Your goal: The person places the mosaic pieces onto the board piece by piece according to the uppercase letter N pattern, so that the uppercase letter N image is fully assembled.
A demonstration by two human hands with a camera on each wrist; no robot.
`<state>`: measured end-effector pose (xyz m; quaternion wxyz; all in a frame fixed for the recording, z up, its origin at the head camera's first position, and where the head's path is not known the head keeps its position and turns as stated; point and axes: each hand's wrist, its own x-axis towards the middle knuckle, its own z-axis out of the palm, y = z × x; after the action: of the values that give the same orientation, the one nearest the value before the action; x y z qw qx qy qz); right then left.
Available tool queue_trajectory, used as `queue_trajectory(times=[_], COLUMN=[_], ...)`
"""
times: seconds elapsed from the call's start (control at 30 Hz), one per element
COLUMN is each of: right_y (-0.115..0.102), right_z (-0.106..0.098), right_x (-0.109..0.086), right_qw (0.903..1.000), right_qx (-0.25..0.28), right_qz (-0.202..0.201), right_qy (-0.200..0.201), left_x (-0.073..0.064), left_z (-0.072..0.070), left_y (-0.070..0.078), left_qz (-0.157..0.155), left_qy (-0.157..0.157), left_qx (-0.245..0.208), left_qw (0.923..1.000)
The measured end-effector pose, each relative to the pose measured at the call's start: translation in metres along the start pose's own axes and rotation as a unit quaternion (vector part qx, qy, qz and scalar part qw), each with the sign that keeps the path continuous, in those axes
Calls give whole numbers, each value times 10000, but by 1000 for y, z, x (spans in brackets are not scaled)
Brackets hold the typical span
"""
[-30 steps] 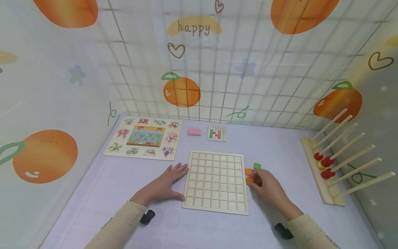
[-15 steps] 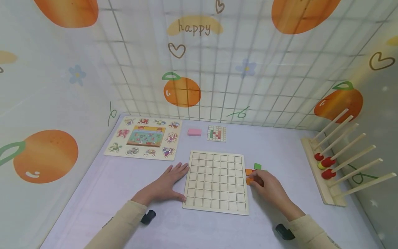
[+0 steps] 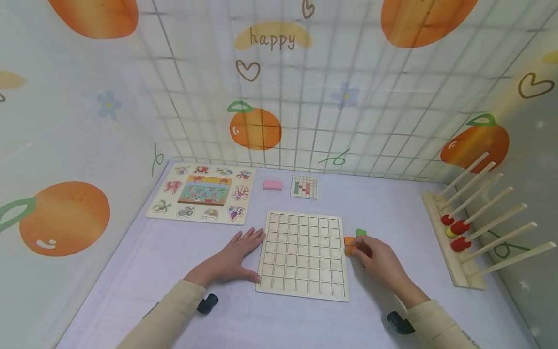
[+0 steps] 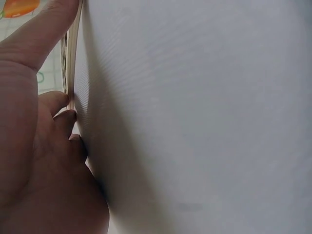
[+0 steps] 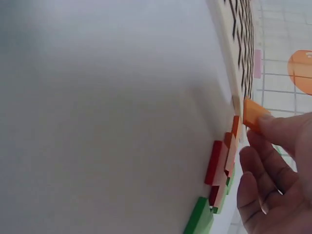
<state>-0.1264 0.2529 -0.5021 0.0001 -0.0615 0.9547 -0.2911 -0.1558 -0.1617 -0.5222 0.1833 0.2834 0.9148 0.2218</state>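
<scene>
- Plain orange square tile [image 5: 252, 113], between the right fingers [image 5: 270, 155]
- Red flat tiles [image 5: 215, 163] and green flat tiles [image 5: 198, 217], near those fingers
- Pale beige square wooden board [image 3: 301, 295], brown-line grid, beside the left fingers [image 3: 249, 241]
- Pale lavender worktop [image 3: 253, 325] under both

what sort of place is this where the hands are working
Probably a play or learning corner, judging by the wooden grid board, the beaded peg stand and the orange-print backdrop reading "happy".

The head view is softly bright, the wrist views greyer and shadowed
</scene>
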Motion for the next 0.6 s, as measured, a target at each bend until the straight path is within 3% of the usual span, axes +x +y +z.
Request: queue_trajectory(times=[0.23,0.6], right_y=[-3,-18], right_z=[0,10], right_x=[6,21], right_qw=[9993,9978], right_qx=[194,597], right_qz=[-264,-249], right_qy=[155,112], left_x=[0,0], left_z=[1,1], left_y=[-1,-2], left_qz=[97,178], left_qy=[15,34], left_qx=[-31,-75], left_qw=[9999,9998])
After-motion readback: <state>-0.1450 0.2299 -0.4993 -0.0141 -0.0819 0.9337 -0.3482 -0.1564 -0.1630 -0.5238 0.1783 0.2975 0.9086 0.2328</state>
